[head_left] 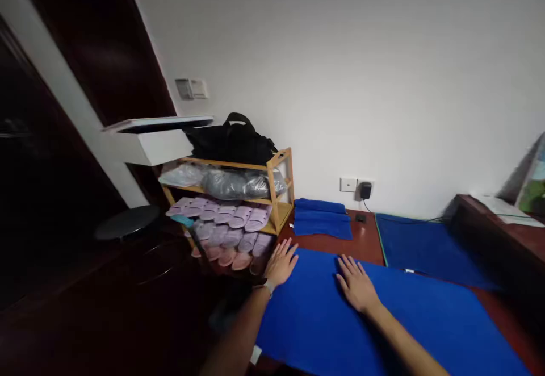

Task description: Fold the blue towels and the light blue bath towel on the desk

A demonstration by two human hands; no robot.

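Observation:
A large blue towel lies spread flat on a reddish-brown wooden table. My left hand, with a band at its wrist, rests at the towel's far left corner, its fingers stretched out. Flat on the same towel, near its far edge, is my right hand with the fingers extended; it grips nothing. Beyond my hands, by the wall, sits a smaller folded blue towel. A darker blue cloth with a green edge lies flat at the back right.
Left of the table stands a wooden rack with several slippers, plastic-wrapped bundles and a black bag. A round stool is farther left. A plugged-in adapter trails a cable. A raised ledge borders the right.

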